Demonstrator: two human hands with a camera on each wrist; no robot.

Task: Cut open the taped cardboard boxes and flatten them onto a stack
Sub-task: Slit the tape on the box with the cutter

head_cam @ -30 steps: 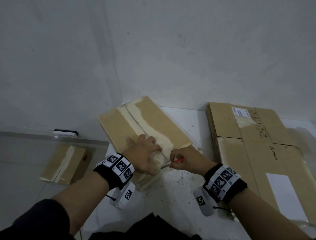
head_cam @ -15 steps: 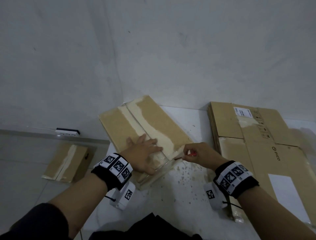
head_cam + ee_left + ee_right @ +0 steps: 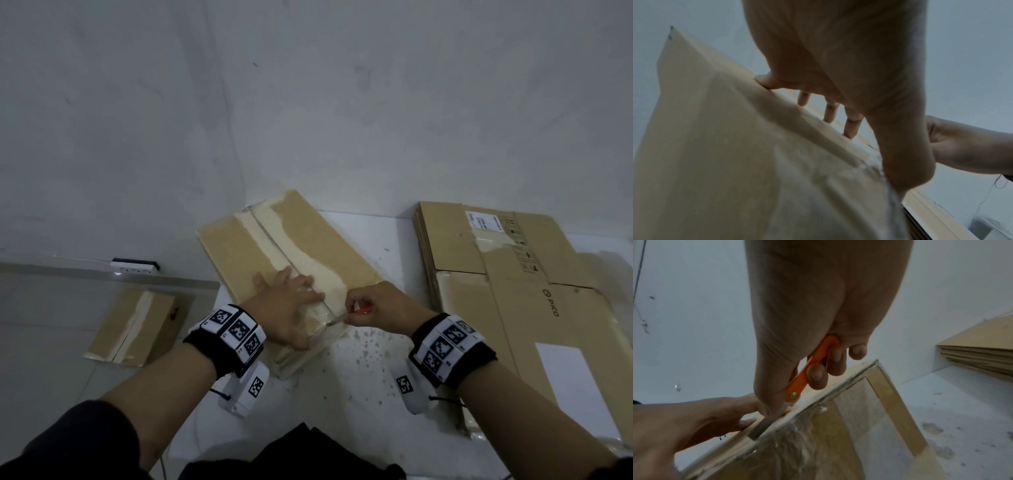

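Note:
A flat brown cardboard box point(image 3: 239, 253) sealed with clear tape lies on the white table, one corner toward me. My left hand point(image 3: 287, 308) presses flat on its top, fingers spread point(image 3: 830, 113). My right hand point(image 3: 376, 305) grips an orange-handled cutter point(image 3: 809, 371). Its metal blade point(image 3: 764, 426) lies along the taped near edge of the box point(image 3: 838, 426), just right of my left fingertips. The stack of flattened boxes point(image 3: 513, 291) lies to the right on the table.
Another taped box point(image 3: 133, 325) lies on the floor at the left, below a white power strip point(image 3: 135, 269). A white wall stands close behind the table point(image 3: 370, 370). The flattened stack's edge point(image 3: 978, 356) shows at the right.
My right hand moved right along the box's near edge and then back a little left, the blade staying at the taped edge. My left hand stayed pressed on the box.

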